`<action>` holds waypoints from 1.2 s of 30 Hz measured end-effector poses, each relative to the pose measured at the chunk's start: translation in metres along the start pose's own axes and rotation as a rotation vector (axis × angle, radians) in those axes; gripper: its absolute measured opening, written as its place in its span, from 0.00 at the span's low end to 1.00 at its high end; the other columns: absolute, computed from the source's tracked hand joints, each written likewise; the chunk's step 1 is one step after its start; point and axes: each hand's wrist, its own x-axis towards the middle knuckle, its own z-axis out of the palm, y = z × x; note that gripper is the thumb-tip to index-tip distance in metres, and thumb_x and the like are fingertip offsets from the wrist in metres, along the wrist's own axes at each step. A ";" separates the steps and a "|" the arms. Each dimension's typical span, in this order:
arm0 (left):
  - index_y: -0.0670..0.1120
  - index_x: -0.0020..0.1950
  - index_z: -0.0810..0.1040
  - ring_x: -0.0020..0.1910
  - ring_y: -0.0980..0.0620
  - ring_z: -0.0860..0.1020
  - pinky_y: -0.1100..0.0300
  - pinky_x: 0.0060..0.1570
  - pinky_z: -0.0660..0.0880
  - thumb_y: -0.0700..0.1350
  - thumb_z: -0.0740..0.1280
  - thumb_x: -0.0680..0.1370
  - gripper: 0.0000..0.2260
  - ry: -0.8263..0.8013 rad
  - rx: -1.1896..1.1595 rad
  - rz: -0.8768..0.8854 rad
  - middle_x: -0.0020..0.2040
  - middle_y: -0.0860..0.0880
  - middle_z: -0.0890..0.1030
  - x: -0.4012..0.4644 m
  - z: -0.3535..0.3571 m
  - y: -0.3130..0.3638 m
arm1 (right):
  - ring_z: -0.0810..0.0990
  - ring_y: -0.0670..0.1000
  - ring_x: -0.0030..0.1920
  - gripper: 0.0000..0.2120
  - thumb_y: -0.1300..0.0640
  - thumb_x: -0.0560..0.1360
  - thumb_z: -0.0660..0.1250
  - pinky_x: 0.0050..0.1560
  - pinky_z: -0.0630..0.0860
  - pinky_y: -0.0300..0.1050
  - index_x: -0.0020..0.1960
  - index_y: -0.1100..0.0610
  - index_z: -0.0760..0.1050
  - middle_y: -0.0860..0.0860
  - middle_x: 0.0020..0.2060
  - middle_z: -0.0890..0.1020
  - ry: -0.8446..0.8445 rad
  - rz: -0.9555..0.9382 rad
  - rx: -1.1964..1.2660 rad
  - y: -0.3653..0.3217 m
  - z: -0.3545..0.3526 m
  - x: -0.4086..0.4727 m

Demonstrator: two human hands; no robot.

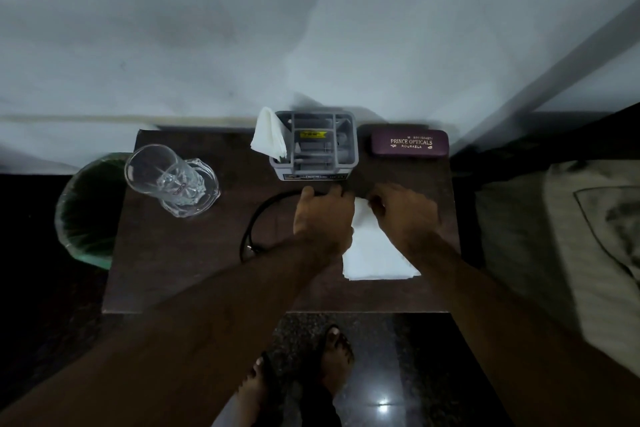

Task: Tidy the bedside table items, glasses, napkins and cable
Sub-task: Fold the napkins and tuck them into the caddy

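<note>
**Pinching napkin's far edge**

Both hands, left hand [323, 215] and right hand [403, 215], gripping white napkin [375, 253] at table [180, 267] centre. Black cable [252, 222] curling at nine o'clock; organizer [313, 146], glasses case [410, 143] sitting beyond at twelve.

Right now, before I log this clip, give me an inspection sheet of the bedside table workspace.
Surface: dark wooden table, dimly lit.
Job's things: flat white napkin near the front edge; second napkin standing in the grey organizer, left compartment; glasses case shut, at the back right; two clear glasses, one nested in the other, at the left.
Clutter: nothing seen.
Grippers: left hand and right hand both on the flat napkin's far end; grip unclear.
Cables: black cable curving left of the left hand, partly hidden under it.
Surroundings: green-lined bin left of the table, bedding to the right, white wall behind.
</note>
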 end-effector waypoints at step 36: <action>0.55 0.65 0.75 0.62 0.47 0.76 0.47 0.66 0.62 0.54 0.67 0.76 0.17 -0.082 -0.384 -0.092 0.58 0.53 0.82 0.008 -0.006 0.002 | 0.82 0.50 0.45 0.07 0.48 0.71 0.68 0.59 0.70 0.50 0.48 0.48 0.78 0.45 0.41 0.84 0.174 -0.110 0.078 0.021 -0.021 -0.025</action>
